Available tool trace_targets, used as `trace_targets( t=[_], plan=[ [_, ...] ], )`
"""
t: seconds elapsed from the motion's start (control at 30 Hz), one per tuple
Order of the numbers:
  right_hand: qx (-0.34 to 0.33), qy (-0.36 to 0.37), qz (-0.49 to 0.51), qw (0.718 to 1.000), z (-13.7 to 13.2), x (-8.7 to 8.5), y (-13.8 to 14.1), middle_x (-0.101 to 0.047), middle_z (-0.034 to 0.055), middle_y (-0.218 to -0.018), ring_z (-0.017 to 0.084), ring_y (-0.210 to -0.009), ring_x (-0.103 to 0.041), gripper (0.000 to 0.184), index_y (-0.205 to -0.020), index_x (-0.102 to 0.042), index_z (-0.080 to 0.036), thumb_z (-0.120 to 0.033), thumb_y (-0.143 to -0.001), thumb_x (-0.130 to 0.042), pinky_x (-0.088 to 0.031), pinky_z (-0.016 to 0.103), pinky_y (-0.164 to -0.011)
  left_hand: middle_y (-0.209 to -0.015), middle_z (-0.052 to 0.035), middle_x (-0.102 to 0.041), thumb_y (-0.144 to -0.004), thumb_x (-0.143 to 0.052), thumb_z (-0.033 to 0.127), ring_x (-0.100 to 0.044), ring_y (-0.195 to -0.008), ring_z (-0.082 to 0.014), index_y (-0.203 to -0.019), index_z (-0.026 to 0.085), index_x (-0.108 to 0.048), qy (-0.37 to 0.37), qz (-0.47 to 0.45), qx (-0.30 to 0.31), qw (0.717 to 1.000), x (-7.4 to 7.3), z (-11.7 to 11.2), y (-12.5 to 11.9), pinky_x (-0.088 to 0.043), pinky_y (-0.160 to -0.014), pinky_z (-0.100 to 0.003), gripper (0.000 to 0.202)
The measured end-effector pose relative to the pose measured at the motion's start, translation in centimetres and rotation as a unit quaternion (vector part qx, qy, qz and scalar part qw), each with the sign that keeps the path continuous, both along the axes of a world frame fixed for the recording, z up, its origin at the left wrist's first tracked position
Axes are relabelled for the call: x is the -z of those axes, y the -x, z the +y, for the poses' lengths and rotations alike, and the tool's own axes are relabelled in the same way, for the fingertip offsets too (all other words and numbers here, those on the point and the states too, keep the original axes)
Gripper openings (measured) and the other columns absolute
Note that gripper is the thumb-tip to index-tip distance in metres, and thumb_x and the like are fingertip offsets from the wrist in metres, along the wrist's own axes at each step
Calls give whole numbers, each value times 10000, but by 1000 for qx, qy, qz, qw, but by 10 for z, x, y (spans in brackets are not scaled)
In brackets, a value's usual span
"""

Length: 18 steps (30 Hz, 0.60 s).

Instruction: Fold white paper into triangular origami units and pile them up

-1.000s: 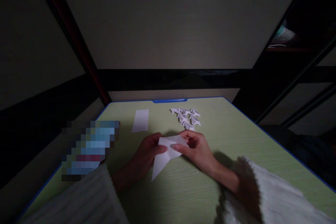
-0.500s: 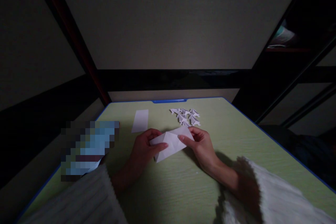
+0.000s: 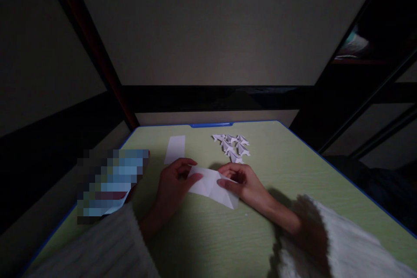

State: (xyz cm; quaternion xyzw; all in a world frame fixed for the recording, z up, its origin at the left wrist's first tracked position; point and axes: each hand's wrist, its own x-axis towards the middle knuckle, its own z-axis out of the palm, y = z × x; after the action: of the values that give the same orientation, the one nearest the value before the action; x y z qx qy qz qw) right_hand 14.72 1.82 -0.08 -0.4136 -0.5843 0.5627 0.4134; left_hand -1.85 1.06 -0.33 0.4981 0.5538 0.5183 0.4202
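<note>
A creased white sheet of paper (image 3: 211, 185) is held between both hands just above the table. My left hand (image 3: 176, 180) pinches its left end, thumb on the near face and fingers behind. On the other side my right hand (image 3: 243, 182) grips the paper with the thumb across its front; the fingers curl behind the upper edge. Crease lines run across the paper's middle and right part, and its right corner points down toward me. Beyond the hands lie several small folded white paper figures (image 3: 233, 147) in a cluster.
A flat white paper sheet (image 3: 176, 148) lies behind my left hand. At the left table edge is a blurred blue item (image 3: 120, 182). The light green table (image 3: 208, 243) has a blue rim, with a panel wall (image 3: 208, 30) behind it.
The held paper has been turned: its right end now slants down instead of up. My right hand has shifted slightly along it. The paper figures and flat sheet stay put.
</note>
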Motion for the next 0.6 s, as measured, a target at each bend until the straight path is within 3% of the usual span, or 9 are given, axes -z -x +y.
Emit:
trace_targets(
  t=[0.23,0.43,0.6],
  plan=[
    [65,29,64,995,3,8,-1,-513,-52,-497,54,-417,-423,115,-616,-526,-143,-174,-568,-626,-275,170,-393,-614,27,-627,-496,-668,130,-565,-534,-121,-795,156,-500,31,-49,63,996,-2,0,-8,-411,-479,-195,344],
    [-13,24,67,997,0,6,2,-478,-69,-483,41,-420,-403,183,-600,-483,-140,-166,-545,-655,-281,165,-414,-470,59,-527,-538,-633,166,-493,-467,-78,-542,139,-518,1,-65,43,997,2,3,-6,-374,-470,-174,118],
    [-14,34,84,996,-1,6,3,-516,-44,-514,52,-443,-429,182,-605,-525,-124,-257,-581,-646,-318,187,-452,-504,35,-541,-566,-612,159,-490,-491,-86,-541,131,-562,0,-35,103,994,8,0,-8,-375,-483,-181,63]
  ],
)
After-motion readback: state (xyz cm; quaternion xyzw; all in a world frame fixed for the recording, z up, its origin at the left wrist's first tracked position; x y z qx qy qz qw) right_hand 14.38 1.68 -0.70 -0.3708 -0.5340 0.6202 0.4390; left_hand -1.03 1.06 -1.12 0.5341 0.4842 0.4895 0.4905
